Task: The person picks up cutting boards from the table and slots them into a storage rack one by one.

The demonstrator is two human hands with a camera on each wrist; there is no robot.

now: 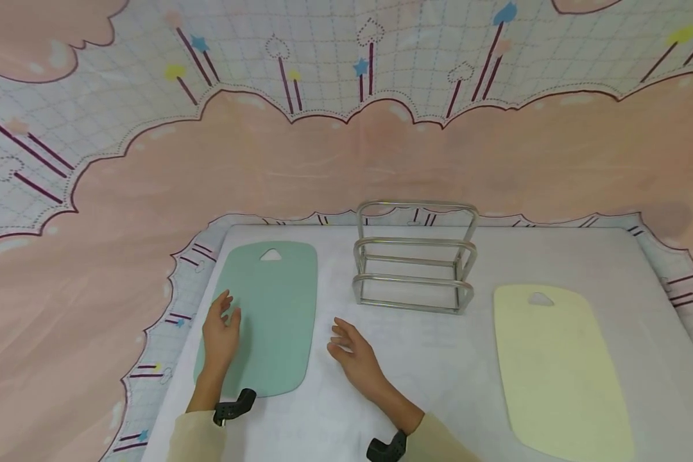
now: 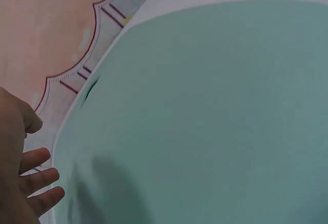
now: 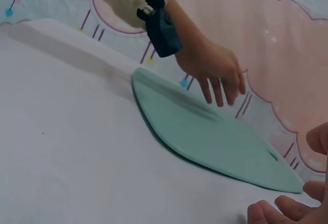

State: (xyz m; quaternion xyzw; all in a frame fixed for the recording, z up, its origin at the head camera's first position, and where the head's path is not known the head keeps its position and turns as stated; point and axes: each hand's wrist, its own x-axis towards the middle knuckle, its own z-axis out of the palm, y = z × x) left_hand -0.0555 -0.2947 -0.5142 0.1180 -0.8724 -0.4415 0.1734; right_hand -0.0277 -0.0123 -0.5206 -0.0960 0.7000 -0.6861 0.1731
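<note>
A green cutting board (image 1: 274,314) with a cut-out hole near its far end lies flat at the left of the white surface. Over its left edge hovers my left hand (image 1: 222,333), fingers loosely bent and holding nothing; in the left wrist view the fingers (image 2: 42,180) hang beside the board's edge. Between the green board and a metal wire rack (image 1: 414,279), my right hand (image 1: 358,359) is held above the white surface with relaxed fingers and nothing in them. A pale yellow cutting board (image 1: 560,378), also with a hole, lies flat at the right.
The rack stands upright at the back middle, with several rounded bars. Under everything is a white sheet (image 1: 427,378) on a pink patterned cloth (image 1: 346,167). Black wrist cameras (image 1: 235,407) sit on both wrists.
</note>
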